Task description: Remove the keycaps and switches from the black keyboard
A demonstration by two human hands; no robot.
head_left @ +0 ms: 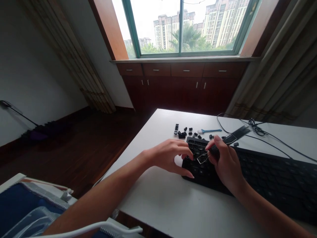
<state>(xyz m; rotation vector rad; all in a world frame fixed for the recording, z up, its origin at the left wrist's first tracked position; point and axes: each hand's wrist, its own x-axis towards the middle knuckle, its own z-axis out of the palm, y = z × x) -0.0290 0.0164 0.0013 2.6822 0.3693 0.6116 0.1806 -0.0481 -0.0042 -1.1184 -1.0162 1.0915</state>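
A black keyboard [267, 168] lies on the white table, with bare sockets among the keys at its left end. My left hand [173, 155] rests at that end, thumb and fingers spread, the fingertips over the keys and the thumb by the front edge. My right hand [224, 162] grips a wire keycap puller [203, 158] with a dark handle. Its wire loop is low over the left-hand keys; I cannot tell whether it touches one. Several loose black keycaps [182, 135] lie just behind the keyboard.
A blue-handled brush [210, 131] lies behind the keyboard. A black cable [257, 127] is bundled at the table's back right. Beyond the white table [148, 188] stands a dark red cabinet [184, 87] under a window. A white-framed chair [37, 198] is at lower left.
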